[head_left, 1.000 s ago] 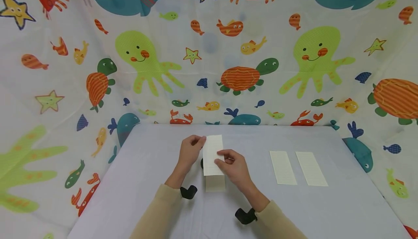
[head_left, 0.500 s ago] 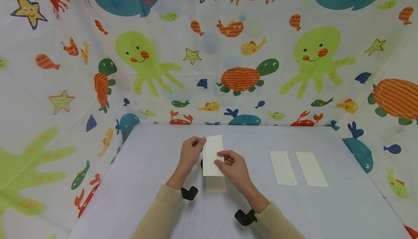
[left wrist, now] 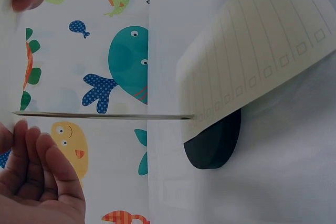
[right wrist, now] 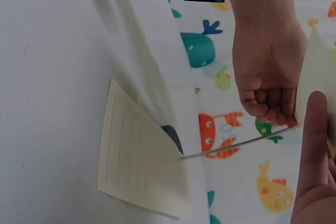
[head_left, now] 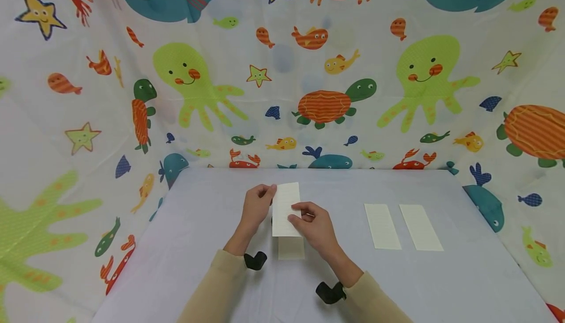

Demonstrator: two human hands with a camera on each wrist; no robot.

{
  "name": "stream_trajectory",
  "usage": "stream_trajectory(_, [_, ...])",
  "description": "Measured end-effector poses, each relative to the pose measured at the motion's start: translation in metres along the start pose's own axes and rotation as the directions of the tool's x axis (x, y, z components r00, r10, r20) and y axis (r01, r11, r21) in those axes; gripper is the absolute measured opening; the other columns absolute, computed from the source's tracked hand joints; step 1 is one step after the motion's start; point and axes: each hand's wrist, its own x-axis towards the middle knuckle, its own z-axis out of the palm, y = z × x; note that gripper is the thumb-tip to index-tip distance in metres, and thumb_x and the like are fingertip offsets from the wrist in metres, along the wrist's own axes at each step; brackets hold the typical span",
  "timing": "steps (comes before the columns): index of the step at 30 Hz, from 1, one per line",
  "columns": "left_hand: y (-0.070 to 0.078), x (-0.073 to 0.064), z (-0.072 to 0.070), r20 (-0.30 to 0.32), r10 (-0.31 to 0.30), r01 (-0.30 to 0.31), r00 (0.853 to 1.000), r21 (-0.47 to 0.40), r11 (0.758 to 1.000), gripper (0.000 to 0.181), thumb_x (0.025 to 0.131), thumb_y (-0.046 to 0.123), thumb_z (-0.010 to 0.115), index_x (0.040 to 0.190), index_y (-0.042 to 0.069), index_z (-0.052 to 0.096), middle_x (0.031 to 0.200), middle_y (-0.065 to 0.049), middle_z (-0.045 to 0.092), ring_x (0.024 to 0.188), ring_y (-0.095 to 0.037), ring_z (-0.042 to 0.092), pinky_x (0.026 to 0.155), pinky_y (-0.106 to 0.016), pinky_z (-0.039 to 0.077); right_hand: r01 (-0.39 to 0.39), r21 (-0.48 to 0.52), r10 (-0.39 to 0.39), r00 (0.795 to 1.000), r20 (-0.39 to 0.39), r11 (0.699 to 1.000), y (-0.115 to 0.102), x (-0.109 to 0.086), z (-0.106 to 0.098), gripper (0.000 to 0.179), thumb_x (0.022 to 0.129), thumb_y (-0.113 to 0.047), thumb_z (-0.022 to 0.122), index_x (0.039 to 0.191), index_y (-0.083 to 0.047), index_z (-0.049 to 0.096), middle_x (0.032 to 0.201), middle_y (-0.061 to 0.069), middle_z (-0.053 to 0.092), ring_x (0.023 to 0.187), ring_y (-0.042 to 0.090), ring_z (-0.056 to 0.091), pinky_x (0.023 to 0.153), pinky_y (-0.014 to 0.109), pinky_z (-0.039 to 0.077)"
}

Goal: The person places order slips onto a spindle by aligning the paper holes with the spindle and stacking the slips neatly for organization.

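Observation:
My left hand (head_left: 257,206) pinches the upper left corner of a cream note sheet (head_left: 284,210). My right hand (head_left: 316,225) holds the same sheet by its right edge, between thumb and fingers. Below it, a thin metal spike (left wrist: 105,115) rises from a black rounded base (left wrist: 216,145), its tip reaching the held sheet. A second sheet, lined with checkboxes (left wrist: 252,51), sits low around the spike, close over the base and slightly tilted. In the head view the held sheet hides the spike and most of the lower sheet (head_left: 291,248).
Two more lined sheets (head_left: 382,226) lie side by side on the white-covered table (head_left: 212,215), to the right of my hands. A curtain with sea animals (head_left: 282,67) stands behind the table and along its sides. Black wrist cameras (head_left: 256,261) sit on both wrists.
The held sheet and both hands have shifted very slightly left over the lower sheet. Both hands keep their hold on it. The sheets on the right have not moved.

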Motion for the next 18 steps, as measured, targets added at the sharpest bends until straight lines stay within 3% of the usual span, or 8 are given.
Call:
stream_trajectory(5, [-0.003, 0.0, 0.002, 0.001, 0.007, -0.007, 1.0, 0.003, 1.0, 0.033, 0.103, 0.039, 0.06, 0.098, 0.008, 0.072, 0.081, -0.006, 0.059, 0.079, -0.022, 0.055, 0.069, -0.031, 0.046, -0.007, -0.015, 0.006, 1.0, -0.004, 1.0, 0.0028, 0.0005, 0.0003, 0.028, 0.09, -0.019, 0.079, 0.115, -0.01, 0.073, 0.11, 0.012, 0.066, 0.088, 0.022, 0.059, 0.073, 0.023, 0.052])
stream_trajectory(18, [-0.0031, -0.001, 0.0077, 0.017, 0.018, -0.019, 1.0, 0.056, 0.998, 0.033, 0.102, 0.039, 0.061, 0.1, 0.008, 0.073, 0.087, -0.006, 0.063, 0.084, -0.022, 0.056, 0.069, -0.031, 0.048, -0.023, -0.014, 0.023, 1.0, -0.005, 1.0, 0.0089, -0.0022, -0.0042, 0.026, 0.089, -0.017, 0.079, 0.113, -0.01, 0.073, 0.095, 0.005, 0.061, 0.078, 0.02, 0.058, 0.065, 0.023, 0.05])
